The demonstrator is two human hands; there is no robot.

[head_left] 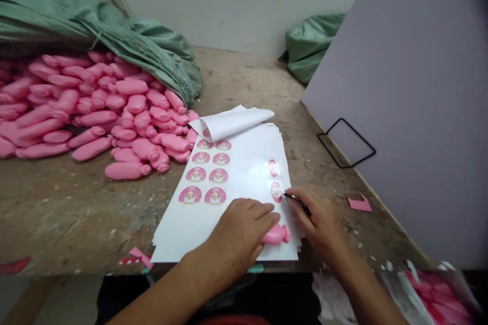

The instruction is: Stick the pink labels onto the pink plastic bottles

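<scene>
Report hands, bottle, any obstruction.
Left hand holding pink bottle over sticker sheet. Right hand gripping dark slim tool at oval sticker. Curled page clear of hands.

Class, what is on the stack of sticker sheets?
On the stack: a curled sheet at the far end and a pink bottle in the left hand, partly hidden. The right hand holds a tool at one sticker. Paper beneath the curl and left hand is covered.
</scene>
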